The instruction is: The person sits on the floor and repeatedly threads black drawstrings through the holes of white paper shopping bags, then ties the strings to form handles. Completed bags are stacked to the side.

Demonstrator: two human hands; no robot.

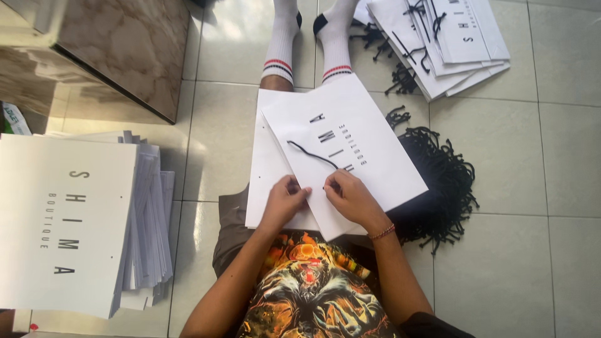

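Observation:
A flat white paper bag with dark lettering lies across my lap, on top of a second white bag. A black cord handle curves over the top bag toward its near edge. My left hand pinches the bag's near edge with fingers closed on it. Beside it, my right hand presses on the same edge where the cord's end meets the paper, fingertips pinched there. I sit on a tiled floor with legs stretched out in white socks.
A tall stack of flat white bags stands at my left. A heap of black cords lies by my right leg. Finished bags with cords are fanned out at top right. A marble-patterned cabinet sits at top left.

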